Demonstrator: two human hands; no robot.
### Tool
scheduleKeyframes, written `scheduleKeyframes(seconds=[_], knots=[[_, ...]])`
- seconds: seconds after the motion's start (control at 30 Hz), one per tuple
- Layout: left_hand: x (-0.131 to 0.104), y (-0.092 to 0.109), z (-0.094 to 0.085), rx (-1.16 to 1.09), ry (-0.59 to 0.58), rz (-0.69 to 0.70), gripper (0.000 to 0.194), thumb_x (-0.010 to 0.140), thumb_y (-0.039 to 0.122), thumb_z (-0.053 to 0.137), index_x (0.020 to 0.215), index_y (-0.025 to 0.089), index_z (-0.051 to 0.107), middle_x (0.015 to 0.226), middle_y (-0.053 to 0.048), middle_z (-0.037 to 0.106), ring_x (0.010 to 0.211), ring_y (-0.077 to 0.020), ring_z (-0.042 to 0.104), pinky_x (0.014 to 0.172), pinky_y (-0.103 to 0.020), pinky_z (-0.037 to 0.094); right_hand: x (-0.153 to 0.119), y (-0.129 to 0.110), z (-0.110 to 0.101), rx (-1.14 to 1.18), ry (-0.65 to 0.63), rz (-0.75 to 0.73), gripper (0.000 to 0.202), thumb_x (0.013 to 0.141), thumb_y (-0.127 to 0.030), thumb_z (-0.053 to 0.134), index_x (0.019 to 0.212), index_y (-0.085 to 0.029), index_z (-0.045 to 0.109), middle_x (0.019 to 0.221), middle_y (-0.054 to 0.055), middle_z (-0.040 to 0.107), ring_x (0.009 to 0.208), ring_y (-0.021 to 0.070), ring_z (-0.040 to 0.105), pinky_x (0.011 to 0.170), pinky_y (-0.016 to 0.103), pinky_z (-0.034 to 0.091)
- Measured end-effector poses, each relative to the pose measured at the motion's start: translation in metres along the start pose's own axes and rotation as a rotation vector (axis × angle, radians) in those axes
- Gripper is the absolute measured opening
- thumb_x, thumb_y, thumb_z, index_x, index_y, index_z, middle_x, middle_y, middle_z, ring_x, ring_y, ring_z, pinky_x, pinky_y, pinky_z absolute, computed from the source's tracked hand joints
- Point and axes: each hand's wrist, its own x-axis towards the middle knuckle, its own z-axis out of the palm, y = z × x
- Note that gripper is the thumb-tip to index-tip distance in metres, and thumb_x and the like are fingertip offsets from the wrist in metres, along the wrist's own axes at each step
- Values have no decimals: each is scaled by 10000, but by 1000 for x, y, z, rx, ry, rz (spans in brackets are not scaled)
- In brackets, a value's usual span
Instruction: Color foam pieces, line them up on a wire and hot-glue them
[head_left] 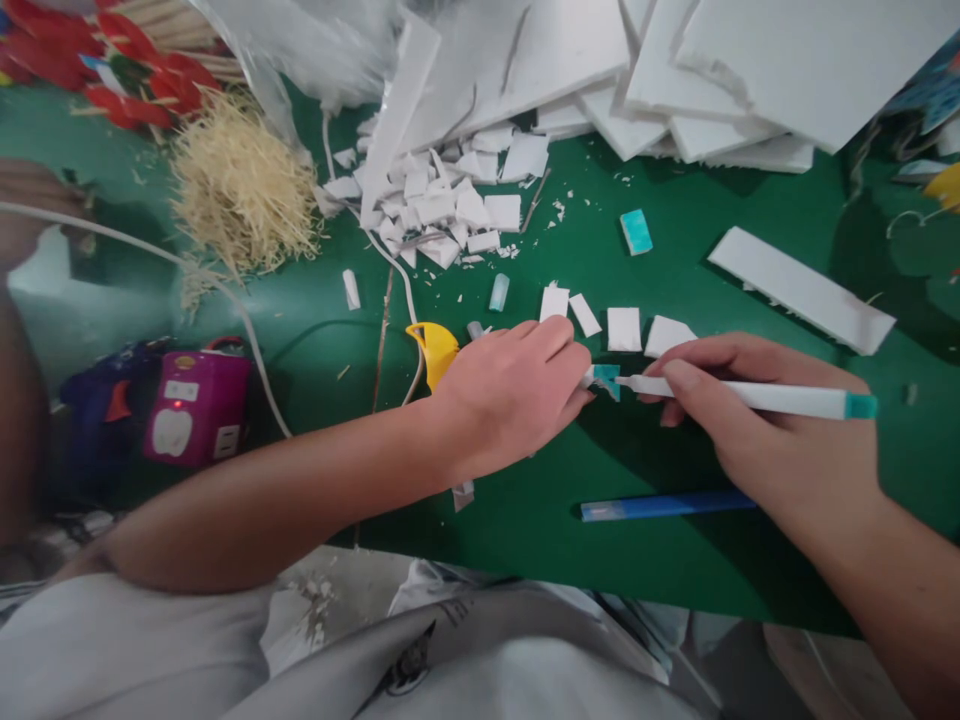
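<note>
My left hand [517, 390] is closed on a small foam piece [606, 378], partly coloured teal, which sticks out past the fingertips. In my right hand [742, 410] is a white marker [787, 398] with a teal end, its tip at the teal part of the piece. Behind the hands lie small white foam pieces [624, 329] and a teal-topped piece [636, 232]. A blue pen [660, 506] lies below, its right end hidden by my right hand. Beside my left hand is a yellow object [435, 352].
Foam scraps [450, 200] and stacked foam sheets [720, 90] lie at the back. A long foam strip [799, 288] is at right. At left are a straw pile [244, 185], a magenta power box [197, 407] and a white cable [255, 350]. Another person's hand [34, 210] shows far left.
</note>
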Motion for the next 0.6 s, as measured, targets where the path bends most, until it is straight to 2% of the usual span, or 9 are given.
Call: scheduleKeyframes(seconds=[0.1, 0.2, 0.3, 0.4, 0.5, 0.6], knots=[[0, 0, -2, 10, -43, -7, 265, 1068, 291, 501, 1049, 170, 736, 948, -51, 679, 855, -195, 684, 669, -309, 476, 0, 0, -1, 66, 19, 36, 166, 848, -354, 712, 711, -262, 737, 619, -12, 724, 471, 142, 636, 459, 260, 494], [0, 1, -3, 5, -82, -28, 305, 1058, 204, 456, 1257, 170, 684, 1042, -57, 709, 900, -192, 695, 700, -308, 496, -1, -1, -2, 82, 8, 71, 159, 847, -365, 726, 728, -261, 741, 657, -1, 746, 481, 144, 643, 462, 262, 504], [0, 2, -5, -31, -75, -59, 438, 1034, 138, 407, 1446, 147, 554, 1159, -73, 726, 939, -193, 709, 732, -318, 521, -1, -1, -3, 70, 11, 59, 175, 864, -382, 731, 736, -263, 745, 651, -1, 739, 480, 140, 639, 462, 259, 513], [-1, 4, -5, -56, -48, -74, 491, 1003, 109, 388, 1478, 126, 514, 1191, -78, 727, 985, -199, 718, 753, -324, 534, 0, 1, -2, 67, 7, 31, 208, 882, -417, 736, 744, -262, 744, 651, -4, 735, 476, 132, 641, 463, 250, 520], [-2, 5, -4, -59, -4, -64, 445, 1030, 182, 419, 1458, 112, 523, 1163, -80, 729, 997, -202, 720, 770, -323, 539, 0, 2, -1, 90, 18, 34, 225, 881, -439, 740, 747, -259, 749, 668, -2, 742, 480, 128, 644, 469, 245, 527], [-3, 4, -3, -47, 8, -52, 468, 1057, 369, 516, 1446, 110, 527, 1128, -80, 729, 1000, -217, 722, 771, -327, 546, -2, 1, -2, 123, 41, 51, 176, 856, -396, 750, 745, -260, 753, 659, -9, 738, 479, 123, 642, 478, 239, 533]])
